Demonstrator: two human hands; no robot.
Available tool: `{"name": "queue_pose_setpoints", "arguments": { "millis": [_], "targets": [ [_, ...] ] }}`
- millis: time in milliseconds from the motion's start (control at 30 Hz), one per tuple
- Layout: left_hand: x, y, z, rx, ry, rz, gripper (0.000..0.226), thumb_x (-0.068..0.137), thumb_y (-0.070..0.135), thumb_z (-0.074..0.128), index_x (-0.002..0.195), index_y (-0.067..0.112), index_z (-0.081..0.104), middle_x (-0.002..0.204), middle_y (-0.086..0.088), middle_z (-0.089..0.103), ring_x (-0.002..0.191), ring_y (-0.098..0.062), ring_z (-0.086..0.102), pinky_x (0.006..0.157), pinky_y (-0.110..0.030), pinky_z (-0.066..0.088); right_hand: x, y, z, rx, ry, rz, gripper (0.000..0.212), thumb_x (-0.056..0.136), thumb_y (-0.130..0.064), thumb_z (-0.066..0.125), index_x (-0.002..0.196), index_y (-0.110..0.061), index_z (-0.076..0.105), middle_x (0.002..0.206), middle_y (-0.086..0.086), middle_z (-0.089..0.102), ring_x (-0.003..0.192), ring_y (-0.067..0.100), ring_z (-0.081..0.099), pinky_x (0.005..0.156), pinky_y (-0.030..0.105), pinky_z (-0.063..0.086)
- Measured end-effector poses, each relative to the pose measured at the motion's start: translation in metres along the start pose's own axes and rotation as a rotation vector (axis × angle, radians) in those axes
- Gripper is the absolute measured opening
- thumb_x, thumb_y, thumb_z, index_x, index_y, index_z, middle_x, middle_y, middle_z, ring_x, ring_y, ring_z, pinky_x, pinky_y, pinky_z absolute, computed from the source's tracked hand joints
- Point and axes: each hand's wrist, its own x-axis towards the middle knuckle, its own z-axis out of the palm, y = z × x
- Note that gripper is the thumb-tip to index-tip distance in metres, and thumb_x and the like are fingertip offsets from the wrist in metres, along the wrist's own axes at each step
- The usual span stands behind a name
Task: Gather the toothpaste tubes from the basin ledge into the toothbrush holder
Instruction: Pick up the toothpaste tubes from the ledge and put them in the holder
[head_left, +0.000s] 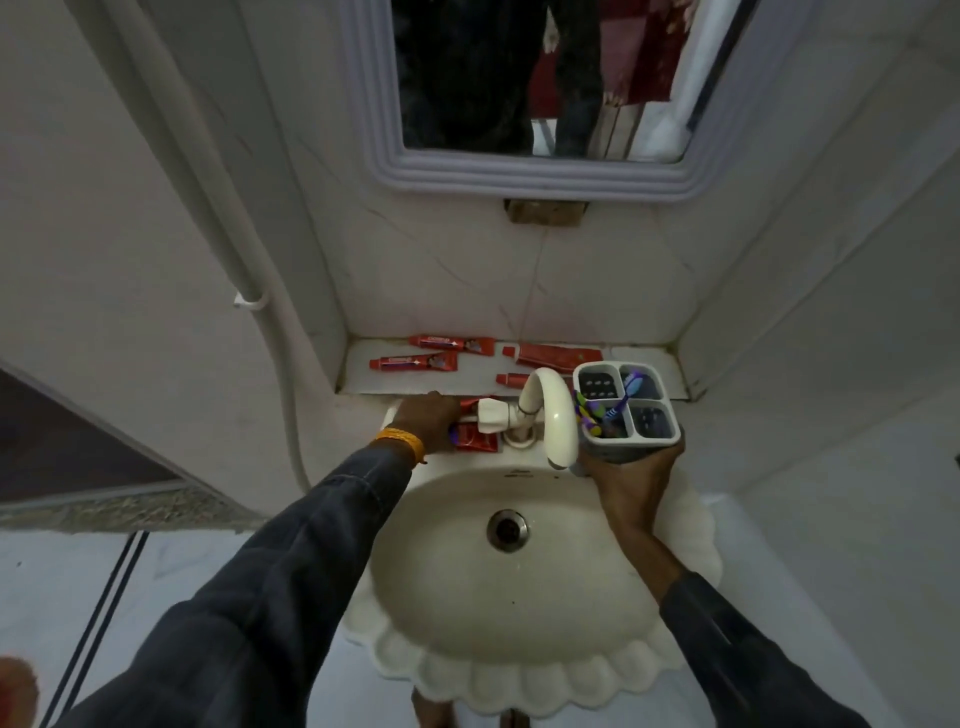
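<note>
Several red toothpaste tubes lie on the white ledge (644, 358) behind the basin: one at the back (452, 343), one in front of it (414, 361), a wider one (558, 354) to the right, and a small one (511, 380) partly hidden by the tap. My left hand (423, 422) rests on a red tube (475, 439) at the basin's back rim, fingers closed over it. My right hand (631, 478) grips the grey four-compartment toothbrush holder (626, 410) from below. Toothbrushes stand in its left compartments.
A cream tap (550, 415) arches over the oval basin (509, 686) between my hands. A mirror (540, 88) hangs on the tiled wall above. A white pipe (244, 291) runs down the left wall.
</note>
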Motion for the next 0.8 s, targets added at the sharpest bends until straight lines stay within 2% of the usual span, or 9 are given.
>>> {"name": "queue_pose_setpoints", "arguments": {
  "millis": [133, 200, 333, 433, 500, 633, 733, 800],
  "targets": [
    [0.003, 0.000, 0.003, 0.013, -0.087, -0.016, 0.050, 0.070, 0.037, 0.083, 0.111, 0.013, 0.066, 0.112, -0.011, 0.069, 0.101, -0.030, 0.065, 0.086, -0.036, 0.052, -0.002, -0.002, 0.003, -0.033, 0.014, 0.001, 0.121, 0.046, -0.004, 0.104, 0.144, -0.014, 0.034, 0.142, -0.001, 0.057, 0.117, -0.014, 0.059, 0.096, 0.014, 0.053],
    [0.001, -0.002, 0.001, 0.018, -0.127, -0.032, 0.056, 0.067, 0.040, 0.084, 0.112, 0.013, 0.066, 0.110, -0.009, 0.070, 0.093, -0.026, 0.065, 0.079, -0.033, 0.051, -0.001, -0.003, 0.003, -0.037, 0.014, -0.001, 0.120, 0.048, -0.004, 0.104, 0.144, -0.015, 0.034, 0.141, 0.000, 0.057, 0.115, -0.015, 0.058, 0.092, 0.007, 0.051],
    [-0.005, -0.016, -0.010, -0.083, -0.198, -0.095, 0.061, 0.073, 0.028, 0.081, 0.126, 0.012, 0.055, 0.109, -0.011, 0.071, 0.071, -0.016, 0.060, 0.064, -0.024, 0.052, 0.005, -0.002, 0.004, -0.042, 0.007, -0.002, 0.122, 0.051, -0.008, 0.104, 0.149, -0.014, 0.032, 0.145, 0.002, 0.055, 0.126, 0.011, 0.059, 0.091, 0.005, 0.050],
    [-0.010, -0.030, -0.010, -0.156, -0.262, -0.142, 0.058, 0.081, 0.021, 0.076, 0.132, 0.009, 0.052, 0.113, -0.015, 0.070, 0.064, -0.013, 0.062, 0.052, -0.018, 0.050, 0.009, -0.002, 0.004, -0.026, -0.008, -0.019, 0.121, 0.053, -0.010, 0.103, 0.150, -0.015, 0.031, 0.148, 0.002, 0.053, 0.131, 0.015, 0.057, 0.093, 0.006, 0.050],
    [-0.015, -0.034, -0.010, -0.201, -0.269, -0.175, 0.051, 0.085, 0.020, 0.072, 0.131, 0.008, 0.053, 0.113, -0.016, 0.069, 0.068, -0.017, 0.065, 0.052, -0.017, 0.051, 0.012, -0.003, 0.003, -0.021, -0.025, -0.020, 0.121, 0.054, -0.011, 0.102, 0.151, -0.015, 0.030, 0.149, 0.003, 0.052, 0.133, 0.015, 0.055, 0.094, 0.004, 0.048],
    [-0.018, -0.032, -0.027, -0.352, -0.127, -0.209, 0.035, 0.087, 0.028, 0.070, 0.118, 0.011, 0.065, 0.103, -0.011, 0.073, 0.078, -0.022, 0.072, 0.064, -0.025, 0.059, 0.016, -0.008, 0.001, 0.005, -0.049, -0.004, 0.120, 0.053, -0.014, 0.103, 0.150, -0.018, 0.032, 0.147, -0.001, 0.053, 0.127, 0.003, 0.056, 0.094, 0.003, 0.048],
    [-0.017, -0.026, -0.068, -0.412, 0.113, -0.202, 0.030, 0.079, 0.035, 0.077, 0.102, 0.017, 0.070, 0.091, -0.002, 0.072, 0.076, -0.017, 0.067, 0.069, -0.027, 0.055, 0.018, -0.008, -0.002, 0.022, -0.063, 0.000, 0.120, 0.052, -0.015, 0.104, 0.149, -0.018, 0.033, 0.146, -0.002, 0.054, 0.125, -0.008, 0.053, 0.093, 0.004, 0.048],
    [-0.013, -0.013, -0.103, -0.586, 0.230, -0.176, 0.029, 0.078, 0.036, 0.077, 0.098, 0.015, 0.070, 0.092, -0.003, 0.073, 0.082, -0.020, 0.070, 0.077, -0.033, 0.058, 0.017, -0.005, -0.004, 0.029, -0.065, 0.010, 0.120, 0.052, -0.016, 0.104, 0.149, -0.018, 0.034, 0.146, -0.001, 0.055, 0.125, -0.010, 0.054, 0.094, 0.006, 0.050]
  ]
}}
